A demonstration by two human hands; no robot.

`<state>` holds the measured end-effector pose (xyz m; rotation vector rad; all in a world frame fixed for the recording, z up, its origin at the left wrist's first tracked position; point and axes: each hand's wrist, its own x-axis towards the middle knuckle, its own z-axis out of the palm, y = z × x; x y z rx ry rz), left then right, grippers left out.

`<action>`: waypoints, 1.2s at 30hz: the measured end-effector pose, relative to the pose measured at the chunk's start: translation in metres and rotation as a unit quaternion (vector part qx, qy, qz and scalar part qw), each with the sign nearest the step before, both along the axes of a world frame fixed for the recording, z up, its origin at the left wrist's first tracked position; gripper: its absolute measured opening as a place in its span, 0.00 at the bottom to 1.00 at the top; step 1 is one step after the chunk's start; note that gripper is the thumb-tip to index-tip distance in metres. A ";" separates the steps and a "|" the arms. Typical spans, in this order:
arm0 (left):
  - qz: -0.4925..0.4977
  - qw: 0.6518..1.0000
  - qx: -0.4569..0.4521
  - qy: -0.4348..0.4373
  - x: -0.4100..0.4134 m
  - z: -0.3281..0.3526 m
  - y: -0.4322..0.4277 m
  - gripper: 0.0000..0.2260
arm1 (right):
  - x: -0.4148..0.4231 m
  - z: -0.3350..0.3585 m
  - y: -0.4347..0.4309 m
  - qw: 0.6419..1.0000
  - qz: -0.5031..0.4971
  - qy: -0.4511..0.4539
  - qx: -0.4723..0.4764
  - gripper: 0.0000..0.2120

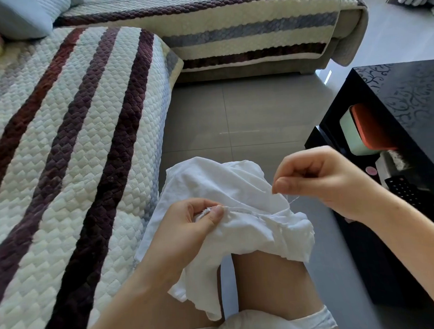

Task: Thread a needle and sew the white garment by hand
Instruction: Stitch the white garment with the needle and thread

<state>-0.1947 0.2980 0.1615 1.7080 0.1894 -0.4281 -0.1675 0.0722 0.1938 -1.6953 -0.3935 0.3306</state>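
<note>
The left grip [186,224] pinches the white garment [211,174] between thumb and curled fingers. The right grip [323,183], raised farther right, pinches the thread [293,199]. Both forearms are bare.

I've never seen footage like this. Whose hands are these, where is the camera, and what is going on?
No machine here: a person is sewing, and one camera worn on their head looks down at both hands. The white garment lies across their knees. The left hand pinches its seam; the right hand pinches a fine thread that runs to the cloth. A needle is too small to make out. A striped sofa sits to the left, a black table to the right.
</note>
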 end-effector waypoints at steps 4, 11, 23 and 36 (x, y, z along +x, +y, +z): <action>-0.015 1.000 -0.005 -0.014 0.001 0.004 -0.005 0.05 | -0.006 0.012 0.006 0.999 0.022 -0.035 0.026 0.05; -0.052 0.994 -0.092 0.016 0.001 0.006 0.000 0.06 | -0.021 0.006 0.010 0.940 0.038 -0.218 -0.259 0.21; -0.029 0.998 0.036 -0.033 -0.003 0.000 0.005 0.06 | -0.013 -0.027 0.023 0.988 -0.020 0.018 -0.149 0.10; 0.016 0.998 0.038 -0.045 0.001 -0.008 0.000 0.05 | -0.040 -0.035 0.040 0.954 -0.101 -0.157 -0.235 0.06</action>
